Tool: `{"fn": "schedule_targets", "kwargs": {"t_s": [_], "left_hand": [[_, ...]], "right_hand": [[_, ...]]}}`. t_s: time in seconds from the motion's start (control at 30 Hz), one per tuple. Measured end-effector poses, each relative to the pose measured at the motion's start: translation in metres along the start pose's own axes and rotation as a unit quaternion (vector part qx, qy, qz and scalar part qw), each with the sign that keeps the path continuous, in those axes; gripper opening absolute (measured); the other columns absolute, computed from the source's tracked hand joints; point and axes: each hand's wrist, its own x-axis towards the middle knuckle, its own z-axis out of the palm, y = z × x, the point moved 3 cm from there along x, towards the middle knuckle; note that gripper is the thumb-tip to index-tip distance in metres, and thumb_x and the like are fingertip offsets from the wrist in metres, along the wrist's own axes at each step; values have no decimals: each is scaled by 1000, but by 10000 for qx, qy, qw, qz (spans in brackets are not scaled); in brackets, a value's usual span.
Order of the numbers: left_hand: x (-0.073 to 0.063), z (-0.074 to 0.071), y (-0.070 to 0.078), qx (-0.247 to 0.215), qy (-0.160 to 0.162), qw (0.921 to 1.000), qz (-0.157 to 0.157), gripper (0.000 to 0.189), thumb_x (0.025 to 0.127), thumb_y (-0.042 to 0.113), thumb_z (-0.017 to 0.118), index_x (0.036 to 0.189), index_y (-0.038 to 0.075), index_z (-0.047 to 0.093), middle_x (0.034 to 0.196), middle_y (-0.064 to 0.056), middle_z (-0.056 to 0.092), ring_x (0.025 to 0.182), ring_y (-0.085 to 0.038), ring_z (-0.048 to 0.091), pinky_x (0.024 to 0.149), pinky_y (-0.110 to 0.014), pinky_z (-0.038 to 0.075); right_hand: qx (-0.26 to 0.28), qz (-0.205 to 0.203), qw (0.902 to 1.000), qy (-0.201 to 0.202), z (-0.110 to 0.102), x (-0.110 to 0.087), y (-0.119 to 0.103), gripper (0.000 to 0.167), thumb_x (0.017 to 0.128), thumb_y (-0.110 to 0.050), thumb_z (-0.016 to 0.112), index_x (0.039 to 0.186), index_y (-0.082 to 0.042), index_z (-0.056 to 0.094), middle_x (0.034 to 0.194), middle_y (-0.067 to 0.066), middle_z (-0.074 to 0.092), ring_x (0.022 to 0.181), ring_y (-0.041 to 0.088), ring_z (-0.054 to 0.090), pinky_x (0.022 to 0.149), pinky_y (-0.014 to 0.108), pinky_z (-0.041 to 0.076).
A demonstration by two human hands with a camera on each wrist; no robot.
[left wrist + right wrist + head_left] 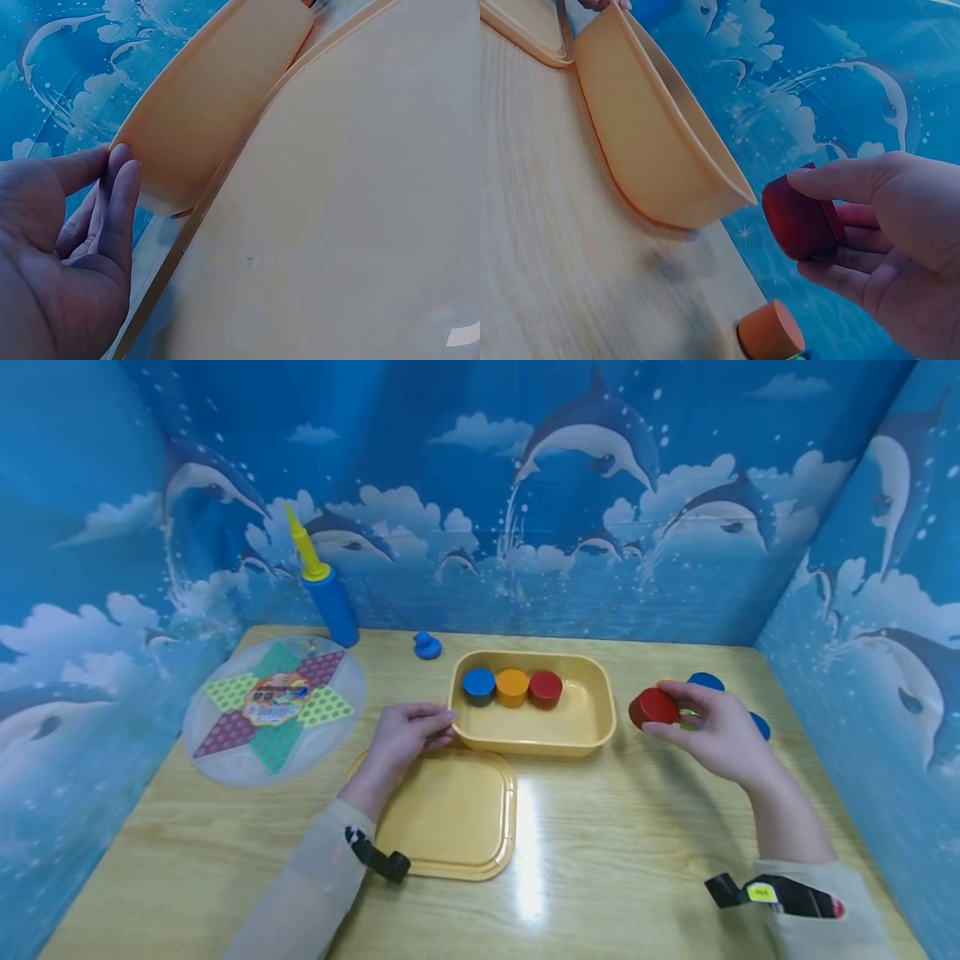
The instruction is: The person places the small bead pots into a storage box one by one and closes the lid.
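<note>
My right hand holds a red round block between thumb and fingers, raised over the table to the right of a yellow plastic box. In the right wrist view, the red block is beside the near end of that box. My left hand pinches the box's left rim, thumb and fingertips on the edge in the left wrist view. Inside the box, a blue block, an orange block and another red block sit in a row.
A yellow lid lies in front of the box, under my left wrist. More blocks, including a blue one, are partly hidden behind my right hand. At left are a star-patterned game board and a blue pump; a blue duck sits behind.
</note>
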Motion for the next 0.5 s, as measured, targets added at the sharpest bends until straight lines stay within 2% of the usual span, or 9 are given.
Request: {"fn": "schedule_targets", "kwargs": {"t_s": [0.23, 0.4, 0.5], "left_hand": [[0, -2, 2, 13, 2, 10000, 19, 26, 97, 11, 80, 120, -1, 75, 109, -18, 75, 90, -23, 76, 83, -33, 66], [0, -1, 1, -35, -39, 10000, 31, 26, 97, 10, 80, 119, -2, 75, 107, -18, 75, 89, -23, 76, 83, -34, 66], [-1, -1, 1, -30, -50, 10000, 0, 26, 97, 10, 80, 119, -2, 75, 107, -18, 75, 89, -23, 76, 83, -34, 66]], "right_hand": [[238, -126, 9996, -121, 2, 13, -19, 74, 94, -28, 85, 153, 1, 51, 144, 22, 58, 124, 39, 61, 88, 22, 62], [495, -132, 9982, -301, 7, 23, -25, 73, 95, -24, 84, 153, 2, 50, 148, 22, 56, 128, 39, 60, 89, 24, 62], [481, -133, 9981, -365, 10, 30, -27, 71, 95, -22, 84, 153, 2, 51, 148, 21, 56, 129, 38, 59, 92, 29, 62]]}}
